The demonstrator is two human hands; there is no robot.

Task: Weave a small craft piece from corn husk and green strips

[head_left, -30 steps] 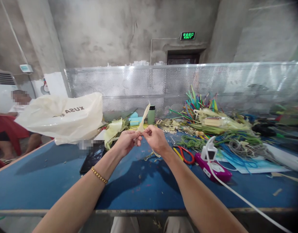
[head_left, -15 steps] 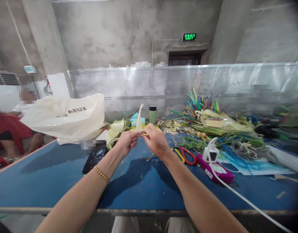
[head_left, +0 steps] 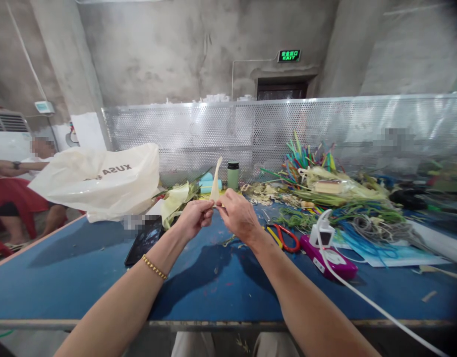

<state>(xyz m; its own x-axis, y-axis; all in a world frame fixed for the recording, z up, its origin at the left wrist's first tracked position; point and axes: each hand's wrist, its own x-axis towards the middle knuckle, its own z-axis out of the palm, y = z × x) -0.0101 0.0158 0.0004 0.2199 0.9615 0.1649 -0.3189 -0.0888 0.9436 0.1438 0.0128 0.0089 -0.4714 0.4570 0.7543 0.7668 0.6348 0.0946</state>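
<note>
Between my two hands a pale corn husk strip [head_left: 215, 186] stands up, its narrow tip pointing upward and bending slightly right. My left hand [head_left: 196, 218] pinches its lower end between thumb and fingers. My right hand [head_left: 236, 212] is closed beside it, fingertips pinching the same lower end; the exact fold there is hidden. Both hands are raised over the blue table [head_left: 213, 292]. Left of them lies a wider pale green husk [head_left: 176, 201]. Behind them stands a green bottle with a black lid [head_left: 233, 176].
Red-handled scissors [head_left: 288, 239] and a purple power strip [head_left: 327, 258] with a white charger and cable lie right. Beyond are heaps of husks and cords [head_left: 366, 218]. Left are a dark tablet [head_left: 144, 243] and a large white plastic bag [head_left: 102, 181]. A person [head_left: 42, 153] sits far left.
The husk strip has turned slightly, its tip shifting a little right. My hands stay pinched together in nearly the same place. The seated person's arm has come up at far left.
</note>
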